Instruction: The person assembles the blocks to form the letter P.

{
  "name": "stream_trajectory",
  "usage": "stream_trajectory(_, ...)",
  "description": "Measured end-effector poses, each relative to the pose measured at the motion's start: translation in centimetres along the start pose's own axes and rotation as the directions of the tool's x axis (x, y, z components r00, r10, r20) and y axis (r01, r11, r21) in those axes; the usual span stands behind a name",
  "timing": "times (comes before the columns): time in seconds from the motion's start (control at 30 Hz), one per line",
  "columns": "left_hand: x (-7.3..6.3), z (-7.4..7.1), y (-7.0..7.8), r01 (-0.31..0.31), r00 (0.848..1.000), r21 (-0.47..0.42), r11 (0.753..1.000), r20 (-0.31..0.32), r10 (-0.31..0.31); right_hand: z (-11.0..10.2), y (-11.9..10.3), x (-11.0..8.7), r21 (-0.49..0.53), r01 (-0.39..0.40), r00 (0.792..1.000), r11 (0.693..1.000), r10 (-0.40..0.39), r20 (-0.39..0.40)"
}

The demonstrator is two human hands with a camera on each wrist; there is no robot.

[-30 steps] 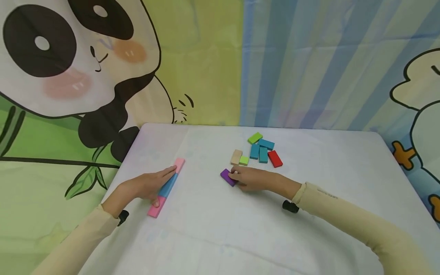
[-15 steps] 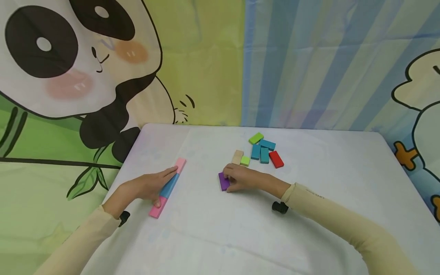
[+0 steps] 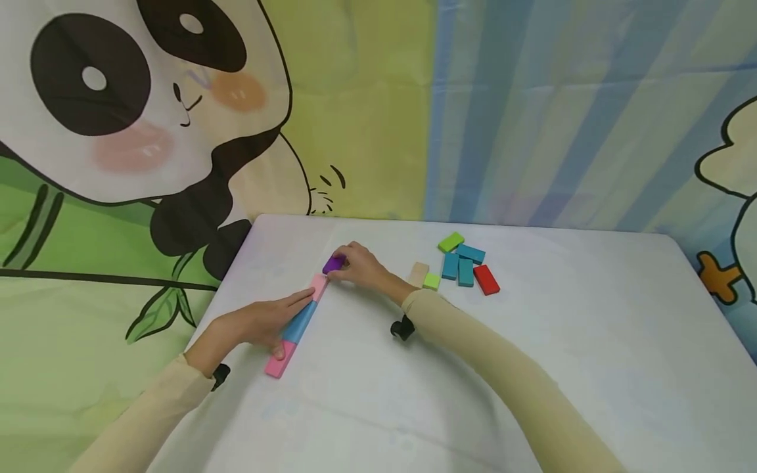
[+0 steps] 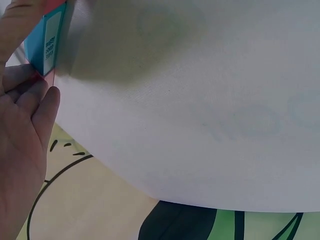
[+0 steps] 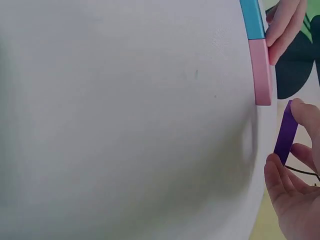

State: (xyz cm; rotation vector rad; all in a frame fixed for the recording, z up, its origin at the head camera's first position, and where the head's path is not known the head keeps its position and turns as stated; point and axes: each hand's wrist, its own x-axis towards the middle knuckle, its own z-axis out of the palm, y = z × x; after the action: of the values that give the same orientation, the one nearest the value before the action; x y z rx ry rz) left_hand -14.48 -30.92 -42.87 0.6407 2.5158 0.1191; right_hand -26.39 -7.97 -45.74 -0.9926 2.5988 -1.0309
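Observation:
A straight row of blocks lies slanted at the table's left: a pale pink block [image 3: 319, 284], a light blue block [image 3: 299, 322] and a deeper pink block [image 3: 280, 362]. My left hand [image 3: 251, 325] rests along the row's left side, fingers stretched toward the pale pink block and thumb on the deeper pink one. At the row's far end, my right hand [image 3: 365, 268] pinches a purple block [image 3: 333, 264] between thumb and fingers. In the right wrist view a small gap separates the purple block [image 5: 286, 134] from the pink end block [image 5: 260, 72].
Right of my right hand lie loose blocks: a wooden one [image 3: 418, 274], a small lime one [image 3: 432, 281], a longer lime one [image 3: 451, 242], several teal ones [image 3: 465, 272] and a red one [image 3: 487, 280]. Behind the white table [image 3: 568, 328] hangs a printed cloth [image 3: 367, 118].
My right hand has carried the purple block left and away from me, from beside the loose blocks to the row's far end. My left hand has stayed on the row; the view has shifted slightly.

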Motion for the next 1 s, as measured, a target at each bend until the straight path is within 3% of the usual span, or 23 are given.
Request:
stream_trajectory(0.2, 0.2, 0.0, 0.2, 0.017, 1.000, -0.009, 1.000, 0.020, -0.017, 1.5, -0.1, 1.5, -0.066, -0.029, 1.000, 0.997, 0.030, 0.011)
stream_trajectory(0.43, 0.0, -0.1, 0.0, -0.030, 0.999, 0.008, 1.000, -0.013, 0.030, 1.9, -0.3, 1.8, -0.126, -0.034, 0.999, 0.991, 0.034, 0.004)
stream_trajectory(0.67, 0.2, -0.1, 0.0, -0.039, 0.999, -0.010, 0.999, -0.020, 0.039, 2.2, 0.3, 1.5, -0.214, 0.019, 0.999, 0.977, -0.011, 0.040)
stream_trajectory(0.83, 0.2, -0.1, 0.1, -0.027, 1.000, -0.013, 1.000, -0.012, 0.027, 2.4, 0.1, 1.2, -0.287, 0.014, 0.999, 0.958, -0.002, 0.042)
stream_trajectory(1.0, 0.1, 0.0, -0.1, 0.008, 1.000, -0.022, 1.000, -0.002, -0.008, 2.6, -0.5, 0.4, -0.402, 0.021, 0.997, 0.915, 0.013, 0.080)
